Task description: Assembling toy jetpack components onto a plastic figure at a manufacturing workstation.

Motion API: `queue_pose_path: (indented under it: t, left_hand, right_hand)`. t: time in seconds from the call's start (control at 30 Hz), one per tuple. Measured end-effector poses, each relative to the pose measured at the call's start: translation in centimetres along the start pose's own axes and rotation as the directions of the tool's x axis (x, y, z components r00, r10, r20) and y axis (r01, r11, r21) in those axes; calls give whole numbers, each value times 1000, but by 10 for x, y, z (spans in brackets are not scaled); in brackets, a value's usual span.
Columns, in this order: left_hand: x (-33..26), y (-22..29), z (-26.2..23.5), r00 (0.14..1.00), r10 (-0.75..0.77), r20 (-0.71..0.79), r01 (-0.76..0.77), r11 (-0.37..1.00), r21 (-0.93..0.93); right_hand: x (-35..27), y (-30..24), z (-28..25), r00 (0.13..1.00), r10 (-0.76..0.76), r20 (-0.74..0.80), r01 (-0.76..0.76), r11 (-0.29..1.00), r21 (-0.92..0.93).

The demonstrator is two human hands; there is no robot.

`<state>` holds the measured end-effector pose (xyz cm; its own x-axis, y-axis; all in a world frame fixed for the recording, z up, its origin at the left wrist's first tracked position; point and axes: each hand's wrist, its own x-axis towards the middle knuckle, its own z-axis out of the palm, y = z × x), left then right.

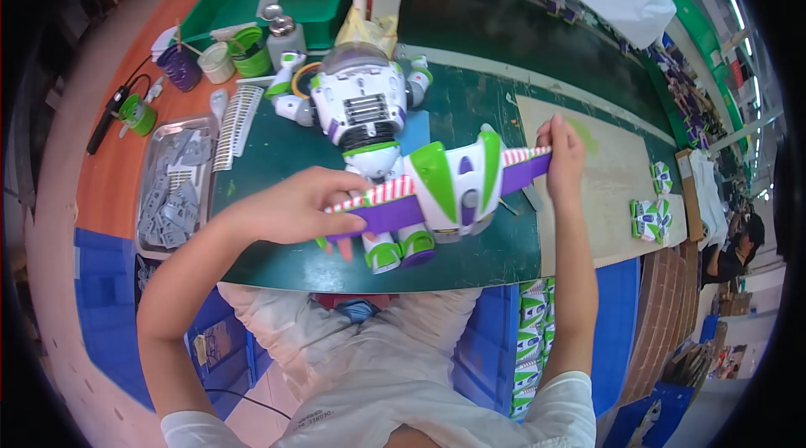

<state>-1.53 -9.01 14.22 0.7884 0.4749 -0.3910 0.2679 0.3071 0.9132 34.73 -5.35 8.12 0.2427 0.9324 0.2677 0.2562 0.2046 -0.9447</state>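
Here, glossy plastic winged backpack [449, 188].

You face a dark green bench [470, 104] with an orange strip [109, 188] along its 9 o'clock side. At 12 o'clock a toy robot [363, 104] lies on the green. A grey tray of parts [172, 183] sits at 9 o'clock, with 3 cups [217, 62] at 10 o'clock. A tan board [617, 179] lies at 3 o'clock, carrying 2 small toy pieces [651, 217].
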Motion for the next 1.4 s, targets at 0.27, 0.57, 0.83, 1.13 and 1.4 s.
queue_pose_path:
  t: [0.27,0.57,0.83,1.13,1.4]
  left_hand:
    - [-61,-70,-15,857,231,-460,-288,956,-57]
    - [-52,-59,6,696,343,-631,-396,916,61]
    - [-49,-40,-5,916,45,-398,-32,999,40]
    - [-52,-39,-3,995,13,-101,-11,1000,16]
    - [-49,-46,4,989,137,-49,-140,987,-77]
  right_hand:
    - [-35,-18,47,998,-57,-19,57,998,-3]
    - [-34,-24,49,1000,-5,28,2,994,106]
    - [-23,-29,30,998,52,31,-54,998,45]
    - [4,-47,32,995,74,70,-82,990,118]
    - [34,-72,48,989,135,67,-148,955,257]
